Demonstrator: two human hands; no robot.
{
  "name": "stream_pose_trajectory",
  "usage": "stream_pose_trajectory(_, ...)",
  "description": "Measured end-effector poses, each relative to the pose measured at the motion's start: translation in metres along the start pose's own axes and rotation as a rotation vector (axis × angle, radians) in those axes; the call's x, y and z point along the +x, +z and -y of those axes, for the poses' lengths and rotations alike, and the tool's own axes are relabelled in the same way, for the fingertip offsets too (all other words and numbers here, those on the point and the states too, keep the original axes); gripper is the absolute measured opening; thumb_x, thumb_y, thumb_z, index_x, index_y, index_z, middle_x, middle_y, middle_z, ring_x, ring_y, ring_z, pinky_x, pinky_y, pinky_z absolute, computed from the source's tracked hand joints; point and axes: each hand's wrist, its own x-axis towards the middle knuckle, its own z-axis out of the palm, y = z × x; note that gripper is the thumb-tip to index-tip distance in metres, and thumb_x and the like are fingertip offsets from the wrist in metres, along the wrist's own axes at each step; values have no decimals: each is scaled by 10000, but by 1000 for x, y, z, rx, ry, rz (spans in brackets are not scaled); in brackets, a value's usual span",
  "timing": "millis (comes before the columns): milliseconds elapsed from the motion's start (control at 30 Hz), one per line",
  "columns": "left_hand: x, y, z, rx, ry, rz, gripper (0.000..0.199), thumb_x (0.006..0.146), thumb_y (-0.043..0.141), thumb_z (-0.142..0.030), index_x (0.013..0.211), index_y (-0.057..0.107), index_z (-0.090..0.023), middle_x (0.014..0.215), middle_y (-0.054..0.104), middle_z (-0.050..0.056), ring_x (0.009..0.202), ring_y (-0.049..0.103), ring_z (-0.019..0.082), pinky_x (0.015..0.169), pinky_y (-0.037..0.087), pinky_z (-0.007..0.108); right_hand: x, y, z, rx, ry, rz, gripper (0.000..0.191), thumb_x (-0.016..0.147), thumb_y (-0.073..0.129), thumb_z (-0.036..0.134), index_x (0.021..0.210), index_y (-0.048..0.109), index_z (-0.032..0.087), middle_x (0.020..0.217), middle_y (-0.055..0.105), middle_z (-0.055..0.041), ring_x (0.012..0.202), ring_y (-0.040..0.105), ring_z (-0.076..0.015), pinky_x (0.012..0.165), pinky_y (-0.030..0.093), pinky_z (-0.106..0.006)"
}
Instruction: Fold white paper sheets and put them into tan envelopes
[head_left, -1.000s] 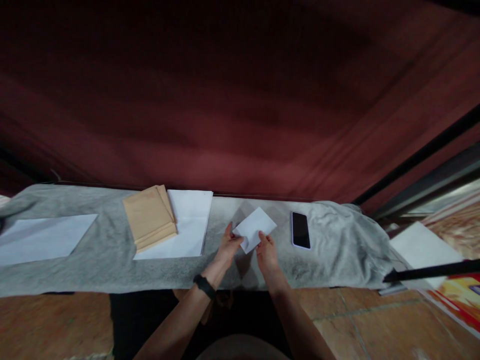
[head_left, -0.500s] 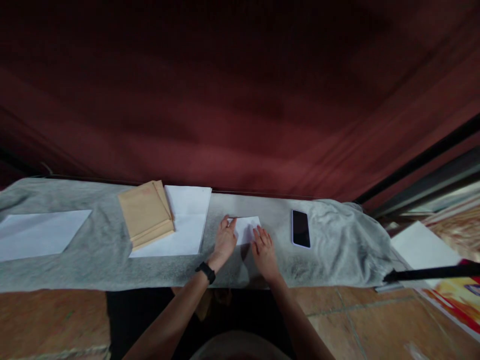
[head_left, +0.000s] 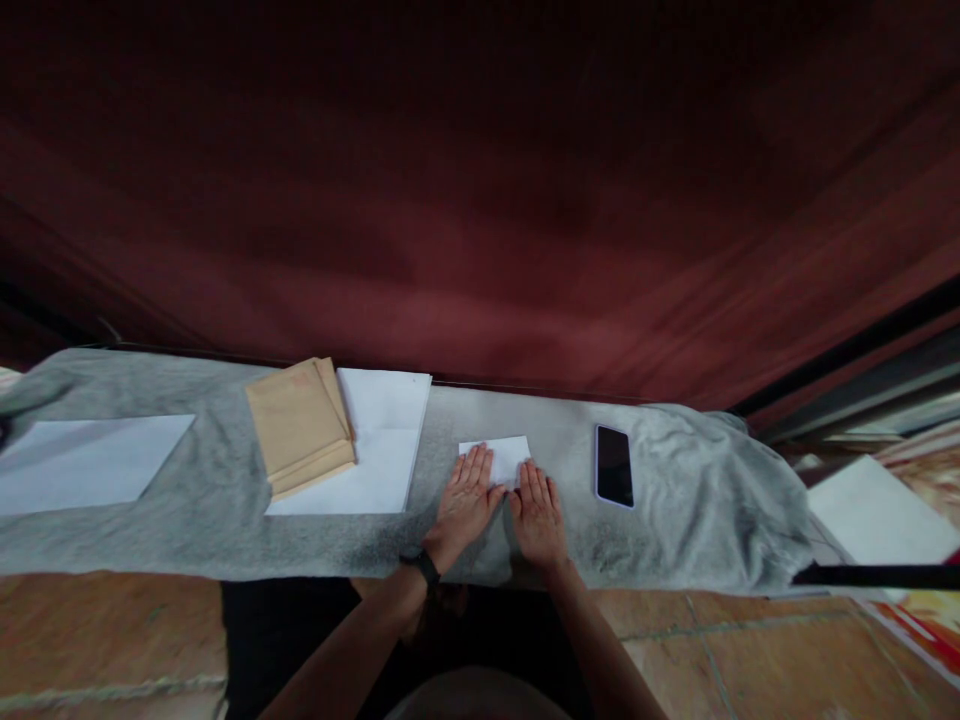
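Note:
A small white piece of paper (head_left: 510, 456), seemingly folded, lies on the grey cloth (head_left: 525, 400). My left hand (head_left: 466, 498) rests flat on its left part with the fingers stretched out, a dark watch on the wrist. On the lower right part lies my right hand (head_left: 538, 512), also flat, its fingers extended. Both thumbs nearly meet at the paper's near edge. Neither hand grips anything.
Brown envelopes (head_left: 296, 420) overlap large white sheets (head_left: 386, 440) to the left. Another white sheet (head_left: 97, 465) lies at the far left. A phone (head_left: 614, 466) is right of my hands. A reddish wall (head_left: 480, 250) rises behind the cloth.
My left hand has moved from the paper's left edge onto its lower left part and flattened. My right hand has shifted slightly and lies flatter. The view has moved a little.

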Motion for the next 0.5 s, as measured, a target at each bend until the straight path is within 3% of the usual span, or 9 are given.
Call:
stream_pose_trajectory(200, -6, -7, 14, 20, -52, -14, 596, 1032, 367, -350, 1568, 338, -91, 1614, 393, 161, 1538, 286, 260, 1265, 238, 484, 11, -3, -5, 29, 21, 23, 515, 1071, 298, 296, 1509, 467, 83, 1543, 499, -170, 1462, 406, -292, 1208, 281, -521)
stream_pose_trajectory(333, -5, -9, 13, 24, -55, -3, 599, 1026, 381, -357, 1552, 363, -73, 1611, 395, 172, 1537, 290, 269, 1264, 241, 488, 47, 0, 0, 100, -61, 68, 507, 1049, 297, 229, 1512, 468, 110, 1564, 478, -146, 1464, 394, -282, 1193, 299, -515)
stream_pose_trajectory(500, -7, -9, 14, 31, -77, -14, 621, 1025, 386, -398, 1568, 343, -101, 1601, 411, 176, 1525, 318, 284, 1250, 261, 521, 89, 4, -9, 107, -111, 139, 501, 1007, 363, 174, 1478, 525, 215, 1406, 626, -110, 1331, 511, -260, 1200, 269, -497)
